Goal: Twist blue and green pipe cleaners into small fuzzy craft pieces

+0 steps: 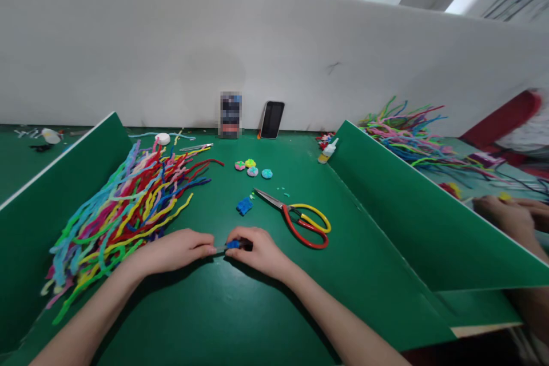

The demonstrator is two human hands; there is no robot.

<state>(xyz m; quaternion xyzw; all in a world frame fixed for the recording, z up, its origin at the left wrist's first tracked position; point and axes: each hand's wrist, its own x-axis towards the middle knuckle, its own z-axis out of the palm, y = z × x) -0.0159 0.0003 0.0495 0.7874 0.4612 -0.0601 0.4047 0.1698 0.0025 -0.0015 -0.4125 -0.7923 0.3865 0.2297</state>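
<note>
Two bare hands meet just below the centre of the frame, low over a green worktop [214,314]. The left hand [182,249], coming from the lower left, has its fingers closed on one end of a thin, narrow grey strip [220,250]. The right hand [263,251], coming from the lower right, has its fingers curled around a small bright-blue fuzzy piece [233,245] at the strip's other end; a dark part beside it is too small to identify. The step in hand appears to be working the blue piece against or around the strip. The next move seems to call for a steady left pinch and small, careful pressure from the right fingertips, so that the fuzzy material neither slips nor loosens

Just above the hands lies a loose blue fuzzy cluster [244,206], with four small pastel fuzzy discs [253,172] beyond it. To its right, metal scissors with one red and one yellow handle [306,224] rest untouched, blades towards the upper left. A heap of multicoloured fuzzy stems [124,200] fills the left side of the frame. Right of centre, a small white bottle with a yellow label [327,152] leans near a green divider [386,200]
</note>
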